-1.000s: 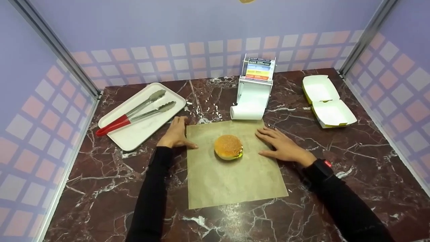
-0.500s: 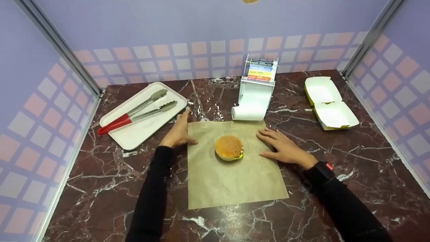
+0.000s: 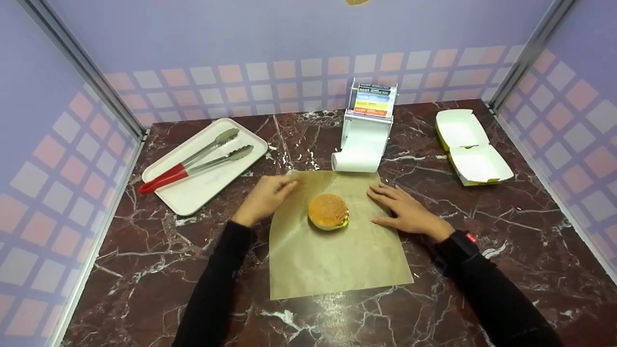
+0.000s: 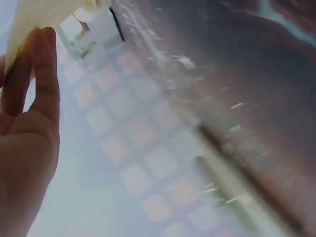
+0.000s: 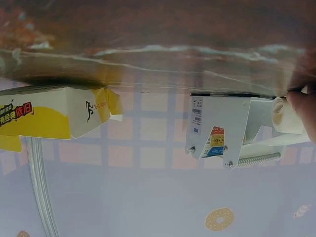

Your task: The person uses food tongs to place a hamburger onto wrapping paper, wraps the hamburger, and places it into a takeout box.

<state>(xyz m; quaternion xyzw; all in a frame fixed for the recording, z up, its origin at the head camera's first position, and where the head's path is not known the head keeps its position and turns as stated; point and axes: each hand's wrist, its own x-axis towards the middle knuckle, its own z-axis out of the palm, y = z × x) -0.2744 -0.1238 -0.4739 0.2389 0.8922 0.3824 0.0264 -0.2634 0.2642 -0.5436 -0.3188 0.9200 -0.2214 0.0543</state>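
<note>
A sesame-bun burger [image 3: 328, 211] sits on a square sheet of brown wrapping paper [image 3: 332, 270] in the head view. My left hand [image 3: 266, 195] pinches the paper's far left corner, and that side curves up off the table. Fingertips and thumb close on the raised sheet [image 4: 34, 17] at the upper left of the left wrist view. Across the burger, my right hand [image 3: 402, 209] rests with spread fingers on the sheet's right edge. Only a little of that hand shows at the right border of the right wrist view.
A white tray [image 3: 193, 200] carrying red-handled tongs [image 3: 173, 177] lies at the left. Behind the paper stands a label dispenser [image 3: 368, 108] with a white roll [image 3: 356, 161] hanging from it. An unfolded burger box [image 3: 470, 144] is at the back right. Walls border the marble table.
My left hand has moved from beside the sheet's left edge to its far corner, gripped it and lifted it inward. The right hand and burger have stayed in place.
</note>
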